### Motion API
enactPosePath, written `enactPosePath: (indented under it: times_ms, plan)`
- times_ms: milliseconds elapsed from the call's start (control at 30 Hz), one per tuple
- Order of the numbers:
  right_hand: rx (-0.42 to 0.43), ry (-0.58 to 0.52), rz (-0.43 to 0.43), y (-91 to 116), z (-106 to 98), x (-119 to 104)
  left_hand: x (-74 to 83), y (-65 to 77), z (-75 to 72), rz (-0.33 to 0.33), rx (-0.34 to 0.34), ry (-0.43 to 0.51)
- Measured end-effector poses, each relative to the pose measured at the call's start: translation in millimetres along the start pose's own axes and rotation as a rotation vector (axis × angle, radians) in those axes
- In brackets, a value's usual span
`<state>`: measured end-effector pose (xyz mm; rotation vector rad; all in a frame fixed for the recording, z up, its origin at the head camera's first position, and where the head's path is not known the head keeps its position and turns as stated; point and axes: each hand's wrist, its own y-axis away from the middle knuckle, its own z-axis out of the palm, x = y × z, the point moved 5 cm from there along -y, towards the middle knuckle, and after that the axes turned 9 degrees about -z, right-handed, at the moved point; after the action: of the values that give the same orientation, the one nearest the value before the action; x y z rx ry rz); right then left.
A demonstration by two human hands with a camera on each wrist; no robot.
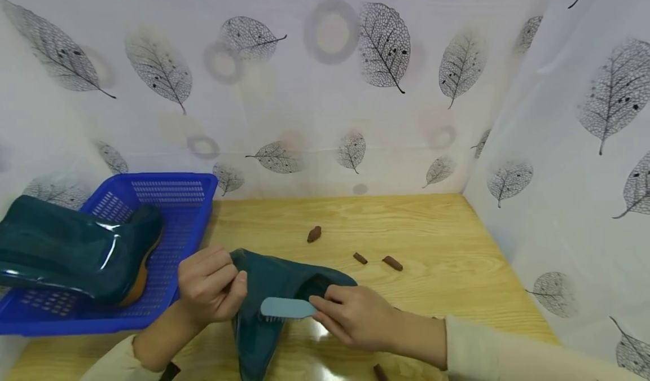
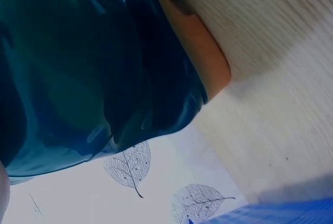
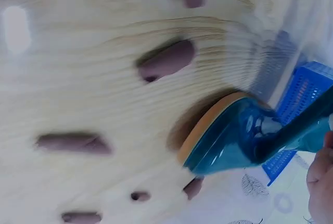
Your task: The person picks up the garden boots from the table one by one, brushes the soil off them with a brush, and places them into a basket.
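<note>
A glossy dark green rubber boot (image 1: 269, 279) with an orange sole (image 2: 203, 52) is in front of me. My left hand (image 1: 210, 285) grips the boot at its left side, fingers curled. In the left wrist view, the boot's creased shaft (image 2: 67, 94) fills the upper left. My right hand (image 1: 360, 316) pinches the handle end of a light blue brush (image 1: 286, 307). The brush lies level over the boot, bristles down, right at the green surface. In the right wrist view, the boot's foot (image 3: 229, 141) tilts close over the table.
A second green boot (image 1: 66, 251) lies on its side in a blue plastic basket (image 1: 203, 217) at left. Several brown pieces, such as this roll (image 1: 392, 263) and this lump (image 1: 314, 234), lie on the wooden table (image 1: 437, 228). Leaf-patterned curtains (image 1: 315, 87) enclose the back and sides.
</note>
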<state>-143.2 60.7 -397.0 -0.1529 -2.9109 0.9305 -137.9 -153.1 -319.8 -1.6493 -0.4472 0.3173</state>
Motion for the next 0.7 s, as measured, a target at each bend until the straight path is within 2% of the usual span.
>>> enactPosePath:
  times_ms: [100,200,367,533,633,700]
  plan:
    - [-0.026,0.014,-0.027,4.1,-4.5,0.2,0.8,0.4,0.7,0.015,-0.007,0.01]
    - [-0.008,-0.004,-0.012,-0.5,-1.3,-1.4,1.8,0.2,3.3,0.02,-0.012,0.017]
    - [0.088,-0.101,0.104,-16.7,16.7,-3.8,2.1,-0.8,7.9,0.013,-0.011,0.015]
    - [0.196,-0.205,0.239,-27.3,31.3,-4.9,0.8,-4.8,7.1,-0.028,0.014,0.002]
    - [0.208,-0.209,0.265,-30.0,33.5,-4.8,1.6,-7.6,8.0,-0.029,0.02,0.002]
    - [0.186,-0.173,0.24,-29.2,32.6,-3.6,2.6,-9.4,9.0,-0.021,0.018,0.0]
